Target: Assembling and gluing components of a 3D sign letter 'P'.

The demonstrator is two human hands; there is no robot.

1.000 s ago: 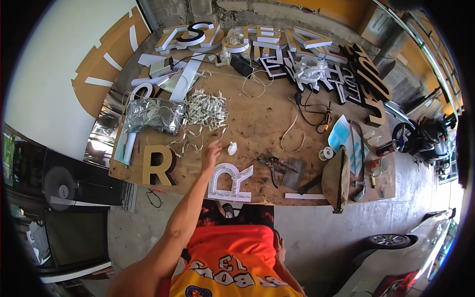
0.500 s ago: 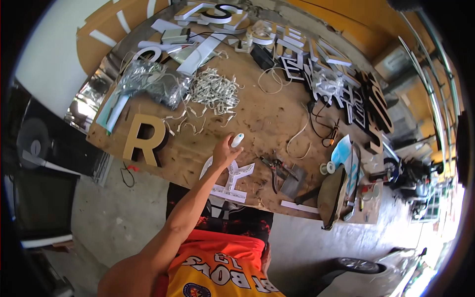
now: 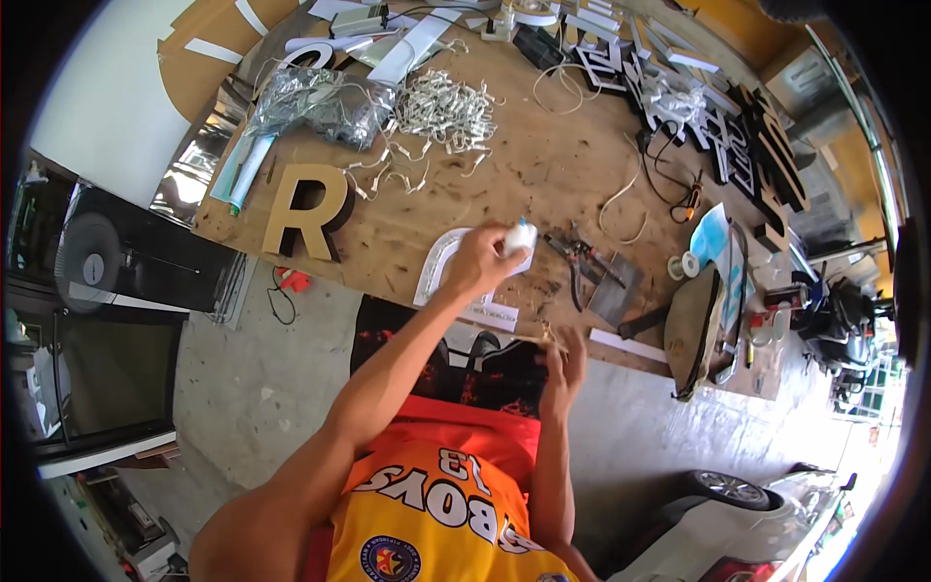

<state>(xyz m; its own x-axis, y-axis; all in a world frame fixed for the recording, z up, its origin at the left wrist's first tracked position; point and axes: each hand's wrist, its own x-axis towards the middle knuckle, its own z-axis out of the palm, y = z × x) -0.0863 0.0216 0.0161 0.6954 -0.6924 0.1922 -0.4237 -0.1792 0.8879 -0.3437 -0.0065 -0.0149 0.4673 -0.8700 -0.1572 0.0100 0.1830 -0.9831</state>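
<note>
My left hand is closed round a small white squeeze bottle with a blue tip, above the table near its front edge. Beneath that hand and forearm lies a white open-backed sign letter with light modules set along its channel; part of it is hidden by my arm. My right hand is raised at the table's front edge, just right of the letter's base. Its fingers are smeared, so whether they hold anything does not show. Pliers lie on the table beyond it.
A gold-faced sign letter stands left. Behind it are a clear plastic bag and a heap of white LED modules. Right of the pliers are a grey plate, a wire spool and a pouch. Dark sign letters line the far right.
My right hand has come up into view at the table edge. My left hand, still holding the bottle, has tipped it differently over the white letter. The whole view has shifted.
</note>
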